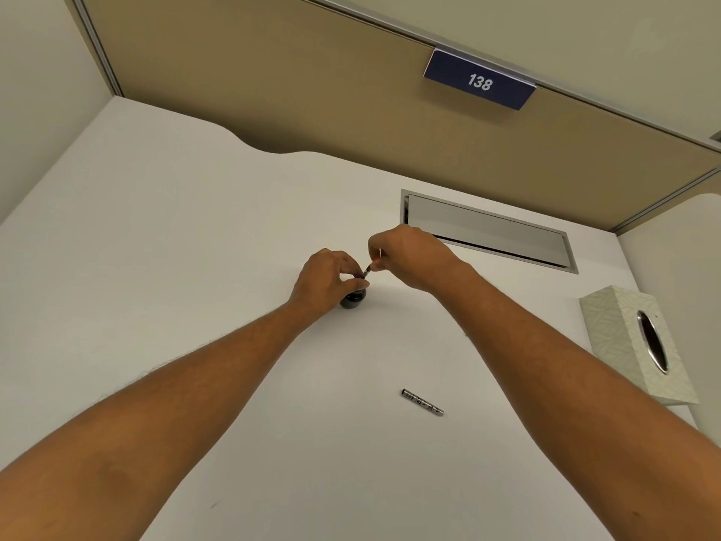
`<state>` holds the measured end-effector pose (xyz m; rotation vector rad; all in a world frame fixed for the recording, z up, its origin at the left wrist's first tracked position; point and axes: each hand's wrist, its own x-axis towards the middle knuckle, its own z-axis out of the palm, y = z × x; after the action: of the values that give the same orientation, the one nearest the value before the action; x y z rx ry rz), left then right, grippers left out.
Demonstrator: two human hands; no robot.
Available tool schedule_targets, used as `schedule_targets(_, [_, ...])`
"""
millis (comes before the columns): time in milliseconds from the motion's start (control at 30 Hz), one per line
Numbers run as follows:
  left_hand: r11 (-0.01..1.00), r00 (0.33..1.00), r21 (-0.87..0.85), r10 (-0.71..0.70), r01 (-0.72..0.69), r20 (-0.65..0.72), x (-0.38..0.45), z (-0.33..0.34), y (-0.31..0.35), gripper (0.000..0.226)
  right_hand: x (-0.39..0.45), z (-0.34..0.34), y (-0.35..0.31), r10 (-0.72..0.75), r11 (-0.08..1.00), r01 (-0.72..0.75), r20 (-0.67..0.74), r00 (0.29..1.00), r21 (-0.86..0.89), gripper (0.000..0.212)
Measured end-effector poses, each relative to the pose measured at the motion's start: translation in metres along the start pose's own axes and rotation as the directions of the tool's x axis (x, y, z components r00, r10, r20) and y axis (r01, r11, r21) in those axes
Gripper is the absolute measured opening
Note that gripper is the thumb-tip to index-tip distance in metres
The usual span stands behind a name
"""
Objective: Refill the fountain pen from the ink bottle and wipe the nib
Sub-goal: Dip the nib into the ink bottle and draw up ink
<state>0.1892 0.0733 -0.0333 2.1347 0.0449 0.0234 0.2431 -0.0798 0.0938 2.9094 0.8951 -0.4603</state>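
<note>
Metal pen barrel (422, 402): slim patterned tube, lying alone on the white desk (195, 267).
Left hand (325, 281): curled round the dark round ink bottle (353, 299), mostly hiding it.
Right hand (407, 255): pinching the pen (368, 270), tip slanted over the bottle; nib unclear.
Tissue box (640, 341): pale, right edge.
Sign (479, 80): blue, "138".

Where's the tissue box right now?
In the head view, the tissue box sits at the desk's right edge, right of the right forearm.
</note>
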Motion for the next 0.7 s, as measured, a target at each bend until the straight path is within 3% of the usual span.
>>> schedule_targets(267, [1.000, 1.000, 0.005, 0.007, -0.007, -0.004, 0.000, 0.000, -0.001, 0.017, 0.000, 0.009, -0.003, 0.112, 0.994, -0.112, -0.041, 0.993, 0.007, 0.042])
schedule_targets(533, [0.999, 1.000, 0.031, 0.012, -0.012, 0.003, 0.001, -0.001, -0.001, 0.017, -0.004, 0.003, 0.002, -0.001, 0.997, 0.004, -0.049, 0.999, 0.076, 0.019])
schedule_targets(700, [0.999, 1.000, 0.037, 0.015, -0.015, -0.006, 0.001, -0.001, -0.001, 0.016, -0.002, 0.010, 0.000, 0.044, 0.999, -0.041, -0.100, 0.994, 0.031, 0.035])
